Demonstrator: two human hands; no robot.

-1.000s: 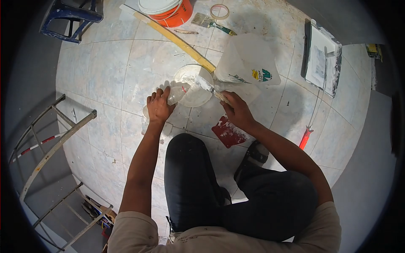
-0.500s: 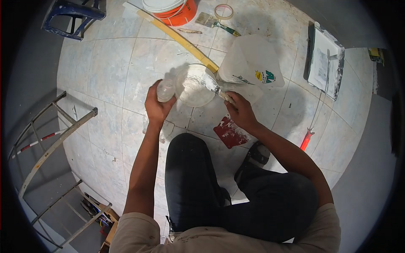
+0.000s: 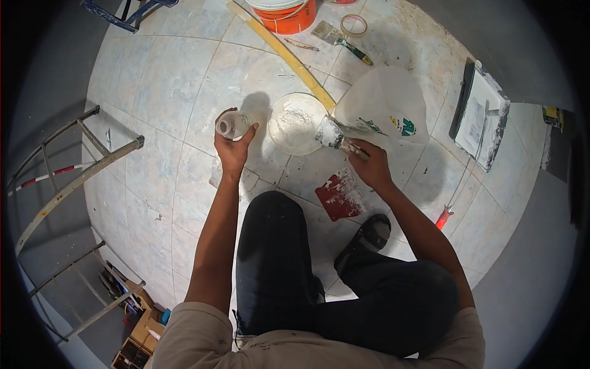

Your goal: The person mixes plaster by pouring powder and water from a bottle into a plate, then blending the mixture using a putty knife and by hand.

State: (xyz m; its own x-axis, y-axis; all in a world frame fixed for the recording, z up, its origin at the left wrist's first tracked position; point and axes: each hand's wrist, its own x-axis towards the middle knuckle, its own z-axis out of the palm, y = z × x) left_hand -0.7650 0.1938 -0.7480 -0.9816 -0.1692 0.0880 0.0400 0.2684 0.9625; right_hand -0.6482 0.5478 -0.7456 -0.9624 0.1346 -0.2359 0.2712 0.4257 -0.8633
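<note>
Bottle (image 3: pixel 238 125) and putty knife (image 3: pixel 337 139) held on either side of a bowl (image 3: pixel 290 149)

In the head view, the bottle is gripped by the left hand (image 3: pixel 232 147), fingers wrapped round it, left of the bowl. It is tilted, its open mouth turned leftward and up toward the camera, its long axis running slightly upward to the right. The putty knife is held by its handle in the closed right hand (image 3: pixel 372 163); its coated blade is pointed up and left, over the bowl's right rim. White powder (image 3: pixel 295 118) is contained in the bowl.
</note>
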